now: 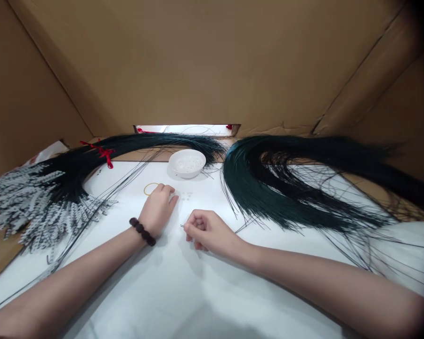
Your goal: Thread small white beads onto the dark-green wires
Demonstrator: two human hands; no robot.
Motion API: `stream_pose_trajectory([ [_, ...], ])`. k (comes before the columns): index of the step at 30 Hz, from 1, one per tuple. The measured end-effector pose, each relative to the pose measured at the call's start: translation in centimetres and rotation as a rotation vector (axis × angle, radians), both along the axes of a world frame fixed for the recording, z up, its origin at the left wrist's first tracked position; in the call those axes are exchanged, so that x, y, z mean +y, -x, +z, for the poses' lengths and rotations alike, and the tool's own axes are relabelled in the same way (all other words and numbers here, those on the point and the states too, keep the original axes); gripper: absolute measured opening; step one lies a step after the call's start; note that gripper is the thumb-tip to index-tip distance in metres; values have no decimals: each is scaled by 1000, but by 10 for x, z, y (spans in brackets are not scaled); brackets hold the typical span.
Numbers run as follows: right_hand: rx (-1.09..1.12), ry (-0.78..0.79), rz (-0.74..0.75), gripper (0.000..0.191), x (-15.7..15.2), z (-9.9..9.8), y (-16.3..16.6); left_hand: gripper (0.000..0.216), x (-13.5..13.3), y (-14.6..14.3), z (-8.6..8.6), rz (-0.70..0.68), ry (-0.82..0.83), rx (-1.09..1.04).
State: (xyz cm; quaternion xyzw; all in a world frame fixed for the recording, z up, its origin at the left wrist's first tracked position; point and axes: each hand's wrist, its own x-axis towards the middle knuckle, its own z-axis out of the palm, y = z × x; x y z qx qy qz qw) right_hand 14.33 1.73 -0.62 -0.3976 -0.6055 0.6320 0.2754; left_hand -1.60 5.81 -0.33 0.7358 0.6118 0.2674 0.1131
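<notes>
My right hand (210,230) pinches a thin dark strand (182,226) between thumb and index finger, its short tip sticking out to the left. To the left, my left hand (159,207) rests on the white table surface with its thumb apart from the bent fingers; no held thing shows in it. Just beyond its fingertips lie several tiny whitish pieces (187,194), too small to make out. A thin yellow ring (149,189) lies partly behind the left hand. Farther back stands a white bowl (187,163) with small pale pieces inside.
A large bundle of dark strands (254,188) curves across the right side. On the left, another bundle (127,143) is tied with red ribbon (106,153) and ends in white beaded-looking tips (45,202). Cardboard walls (183,61) surround the table, with a slot at the back.
</notes>
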Motion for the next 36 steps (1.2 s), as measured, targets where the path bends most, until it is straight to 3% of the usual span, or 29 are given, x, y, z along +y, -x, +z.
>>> stream_pose_trajectory([
  [7, 58, 24, -15, 5, 1, -1, -1, 16, -9, -5, 11, -31, 60, -124],
  [9, 78, 37, -23, 3, 2, -1, 0, 14, -20, -4, 11, -61, 203, -280],
  [13, 92, 66, -44, 5, 3, 0, 1, 10, -39, -5, 9, -67, 539, -844],
  [17, 89, 92, -42, 4, 3, 3, 0, 3, -47, -8, 8, -147, 696, -1068],
  [36, 115, 118, -82, 4, 5, -1, -3, 7, -49, -7, 8, -185, 764, -1111],
])
